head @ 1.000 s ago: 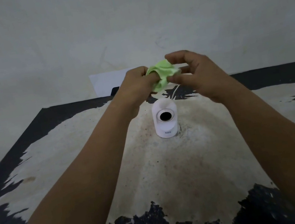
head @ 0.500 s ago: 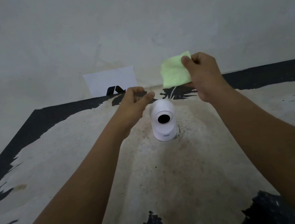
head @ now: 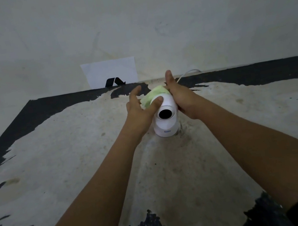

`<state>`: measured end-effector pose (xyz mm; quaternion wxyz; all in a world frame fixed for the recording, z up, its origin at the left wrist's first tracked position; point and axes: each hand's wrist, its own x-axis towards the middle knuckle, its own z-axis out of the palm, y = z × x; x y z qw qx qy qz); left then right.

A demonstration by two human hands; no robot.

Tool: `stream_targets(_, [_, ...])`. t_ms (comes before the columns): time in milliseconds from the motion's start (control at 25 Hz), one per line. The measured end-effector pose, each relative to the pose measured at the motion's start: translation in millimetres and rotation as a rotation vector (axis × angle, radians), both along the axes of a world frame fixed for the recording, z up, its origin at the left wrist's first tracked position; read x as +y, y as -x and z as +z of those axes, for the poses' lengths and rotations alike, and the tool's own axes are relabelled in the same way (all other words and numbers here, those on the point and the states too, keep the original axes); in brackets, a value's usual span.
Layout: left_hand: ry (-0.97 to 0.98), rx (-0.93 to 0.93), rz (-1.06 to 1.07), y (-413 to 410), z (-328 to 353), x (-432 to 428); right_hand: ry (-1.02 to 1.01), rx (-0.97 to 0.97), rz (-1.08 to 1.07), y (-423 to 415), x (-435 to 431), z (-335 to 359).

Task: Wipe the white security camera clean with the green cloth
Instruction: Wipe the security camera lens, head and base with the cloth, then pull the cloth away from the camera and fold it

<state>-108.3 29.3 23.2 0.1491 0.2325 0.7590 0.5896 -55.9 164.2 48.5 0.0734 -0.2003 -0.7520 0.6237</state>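
The white security camera [head: 166, 119] stands upright near the middle of the table, its dark lens facing me. The green cloth [head: 150, 96] is draped over the top and back of its round head. My left hand [head: 138, 110] cups the head from the left, with the thumb lying on top of it beside the cloth and the fingers stretched out behind. My right hand [head: 179, 95] lies flat against the head's right side and pins the cloth's right edge there. The back of the camera is hidden.
The table [head: 72, 155] is black with a large worn pale patch. Against the wall behind it leans a white sheet [head: 110, 71] with a black mark. A white cable [head: 188, 72] runs off behind my right hand. The wall stands close behind the table's far edge.
My right hand has come down from the air with the cloth and laid it over the camera's head. My left hand has moved in onto the head's left side.
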Motion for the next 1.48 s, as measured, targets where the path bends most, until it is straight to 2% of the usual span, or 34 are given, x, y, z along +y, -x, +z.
stream_targets(40, [-0.011, 0.036, -0.006, -1, 1, 0, 0.099, 0.012, -0.02, -1, 5, -9])
stream_targets(120, [-0.02, 0.111, -0.026, -2, 3, -2, 0.172, 0.031, -0.02, -12, 8, -26])
stream_targets(240, [-0.02, 0.149, -0.056, -2, 2, 0, 0.184, 0.01, 0.017, -33, 4, -46])
stream_targets(360, [-0.017, 0.157, -0.088, -5, 1, -1, 0.163, 0.118, -0.01, -45, -7, -38])
stream_targets(400, [-0.01, 0.222, -0.098, -4, 3, -1, 0.145, 0.145, -0.014, -47, -10, -27])
stream_targets(520, [0.111, 0.598, -0.156, 4, 13, -4, 0.029, 0.135, 0.02, -39, -11, 9])
stream_targets(600, [0.194, 0.717, -0.248, 10, 24, -4, 0.008, 0.111, 0.001, -28, -6, 24])
stream_targets(720, [0.262, 0.649, -0.328, 11, 34, -3, 0.104, 0.142, -0.132, -18, -2, 21])
stream_targets(800, [0.281, 0.658, -0.333, 11, 37, -1, 0.102, 0.183, -0.256, -27, -6, 1])
stream_targets(880, [0.295, 0.592, -0.343, 15, 38, 1, 0.089, 0.179, -0.294, -39, -12, -17])
stream_targets(1000, [0.27, 0.27, -0.384, 19, 36, 2, 0.117, 0.161, -0.256, -45, -20, -29])
stream_targets(1120, [0.177, -0.065, -0.315, 7, 21, 0, 0.084, 0.16, -0.282, -44, -23, -29])
stream_targets(1240, [0.112, -0.238, -0.194, -6, -4, -7, 0.095, 0.125, -0.328, -44, -18, -36])
stream_targets(1280, [0.118, -0.205, -0.157, -8, -9, -11, 0.105, 0.12, -0.32, -44, -17, -37])
stream_targets(1440, [0.241, 0.182, -0.045, -23, -21, -22, 0.064, 0.136, -0.307, -45, -19, -38])
stream_targets(1480, [0.247, 0.225, -0.001, -26, -23, -24, 0.06, 0.135, -0.308, -45, -20, -38])
